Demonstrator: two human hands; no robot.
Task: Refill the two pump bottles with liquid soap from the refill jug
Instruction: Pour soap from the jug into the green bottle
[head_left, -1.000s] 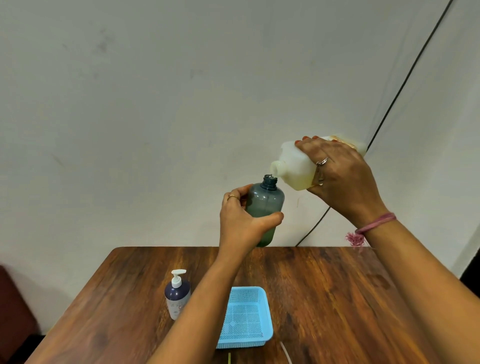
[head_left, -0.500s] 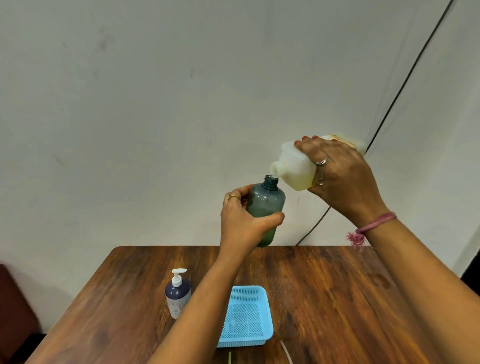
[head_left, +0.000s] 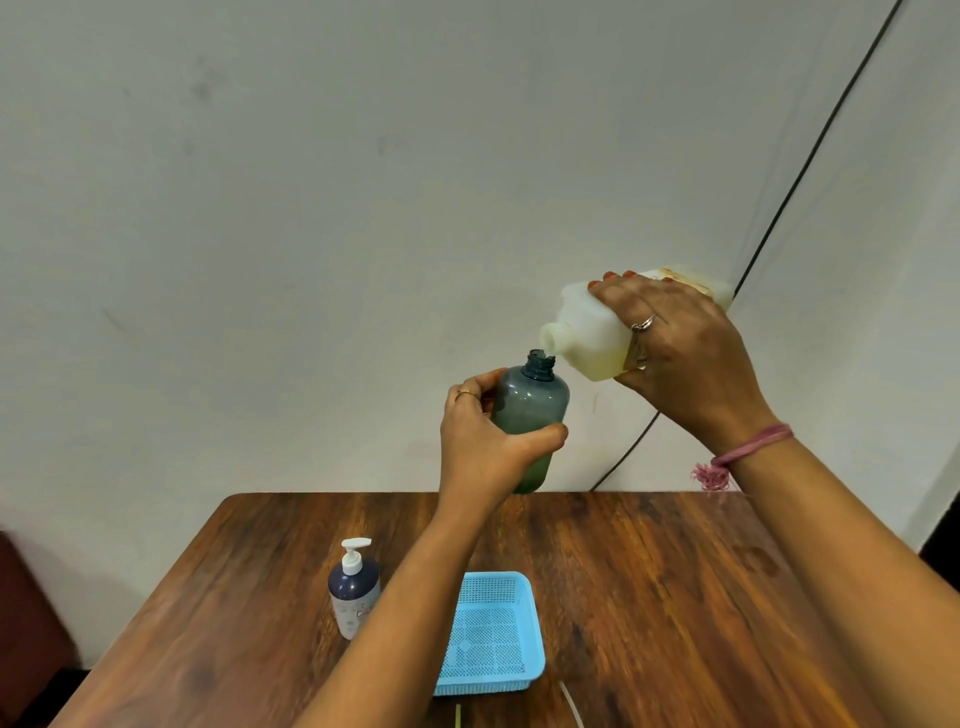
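Left hand (head_left: 485, 447) around grey bottle (head_left: 530, 410), right hand (head_left: 685, 353) around tipped jug (head_left: 587, 338).

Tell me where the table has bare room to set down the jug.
Bare wood lies right of the blue basket, toward the table edge, and behind it. The pump bottle and left forearm crowd the left-centre.

We see the white refill jug (head_left: 587, 338) tipped nearly sideways, its spout just above the uncapped grey-green bottle (head_left: 530, 410), held upright. Below it, the dark pump bottle (head_left: 353, 592) stands capped.
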